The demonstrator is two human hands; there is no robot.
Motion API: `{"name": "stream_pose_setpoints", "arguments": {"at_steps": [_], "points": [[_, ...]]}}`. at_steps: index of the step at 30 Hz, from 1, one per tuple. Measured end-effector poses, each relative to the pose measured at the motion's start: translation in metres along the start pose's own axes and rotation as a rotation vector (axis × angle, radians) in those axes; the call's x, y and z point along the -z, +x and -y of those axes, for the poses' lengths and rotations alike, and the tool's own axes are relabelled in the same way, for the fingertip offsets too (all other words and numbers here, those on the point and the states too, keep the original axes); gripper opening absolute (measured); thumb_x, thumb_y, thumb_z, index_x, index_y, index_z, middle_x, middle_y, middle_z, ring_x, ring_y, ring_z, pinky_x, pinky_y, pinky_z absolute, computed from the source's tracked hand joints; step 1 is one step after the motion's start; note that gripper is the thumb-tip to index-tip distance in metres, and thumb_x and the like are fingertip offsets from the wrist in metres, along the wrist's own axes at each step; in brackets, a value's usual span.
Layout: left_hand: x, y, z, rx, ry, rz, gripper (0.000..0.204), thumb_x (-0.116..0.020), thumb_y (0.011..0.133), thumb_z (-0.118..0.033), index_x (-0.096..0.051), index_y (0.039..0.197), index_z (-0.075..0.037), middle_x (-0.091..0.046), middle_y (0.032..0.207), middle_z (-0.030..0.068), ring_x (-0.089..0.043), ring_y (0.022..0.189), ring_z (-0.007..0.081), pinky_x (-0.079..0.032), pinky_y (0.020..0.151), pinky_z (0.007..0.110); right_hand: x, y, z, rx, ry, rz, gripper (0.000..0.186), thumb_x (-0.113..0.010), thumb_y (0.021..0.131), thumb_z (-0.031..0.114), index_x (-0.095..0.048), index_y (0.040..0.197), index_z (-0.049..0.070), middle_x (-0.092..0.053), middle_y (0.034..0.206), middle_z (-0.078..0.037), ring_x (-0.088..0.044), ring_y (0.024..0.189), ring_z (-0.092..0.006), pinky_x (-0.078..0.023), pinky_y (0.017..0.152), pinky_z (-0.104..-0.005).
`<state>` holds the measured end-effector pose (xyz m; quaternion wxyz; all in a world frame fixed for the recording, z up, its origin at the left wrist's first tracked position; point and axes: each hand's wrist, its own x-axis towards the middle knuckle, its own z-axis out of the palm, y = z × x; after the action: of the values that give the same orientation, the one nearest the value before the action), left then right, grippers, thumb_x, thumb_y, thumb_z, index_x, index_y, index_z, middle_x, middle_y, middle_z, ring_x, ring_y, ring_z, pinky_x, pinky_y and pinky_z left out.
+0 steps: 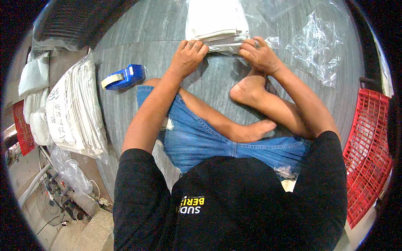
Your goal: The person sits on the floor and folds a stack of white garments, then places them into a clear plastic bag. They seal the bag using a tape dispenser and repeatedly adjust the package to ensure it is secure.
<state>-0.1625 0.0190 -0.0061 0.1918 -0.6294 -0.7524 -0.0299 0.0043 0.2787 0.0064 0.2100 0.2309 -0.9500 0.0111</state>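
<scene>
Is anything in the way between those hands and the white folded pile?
Only clear plastic shows between them: the left hand and right hand grip its near edge, and the white folded pile lies just beyond. The blue tape dispenser sits off to the left.

Two hands (189, 57) (259, 56) here, one white folded bundle (216, 19) just beyond the fingers (203, 48), two bare feet (243, 90) (253, 130) nearer the body, one blue tape dispenser (133, 76) left, one large red crate (372, 106) well right!

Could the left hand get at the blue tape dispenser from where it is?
Probably yes: the blue tape dispenser lies off to the left, with nothing visible between it and the left hand, though that hand seems to be pinching the clear plastic.
</scene>
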Motion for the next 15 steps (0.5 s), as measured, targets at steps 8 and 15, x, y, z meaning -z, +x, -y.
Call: {"name": "stream_pose_setpoints", "arguments": {"at_steps": [8, 15], "points": [[0.003, 0.003, -0.001, -0.02, -0.006, -0.098, 0.006, -0.054, 0.087, -0.019, -0.056, 0.092, -0.015, -0.063, 0.09, 0.0012, -0.064, 0.092, 0.0184, -0.046, 0.079, 0.037, 0.006, 0.016, -0.001, 0.15, 0.04, 0.12, 0.021, -0.054, 0.085, 0.016, -0.053, 0.106, 0.01, -0.06, 0.11, -0.012, -0.057, 0.12, -0.0311, -0.04, 0.109, -0.0514], [-0.009, -0.001, 0.003, 0.109, -0.175, -0.151, 0.006, -0.055, 0.086, -0.015, -0.054, 0.091, -0.012, -0.066, 0.086, 0.0063, -0.066, 0.088, 0.0225, -0.046, 0.077, 0.038, 0.0, 0.017, -0.015, -0.341, 0.323, 0.366, 0.018, -0.05, 0.095, 0.012, -0.052, 0.111, 0.004, -0.059, 0.117, -0.016, -0.063, 0.103, -0.041, -0.054, 0.085, -0.0461]]}}
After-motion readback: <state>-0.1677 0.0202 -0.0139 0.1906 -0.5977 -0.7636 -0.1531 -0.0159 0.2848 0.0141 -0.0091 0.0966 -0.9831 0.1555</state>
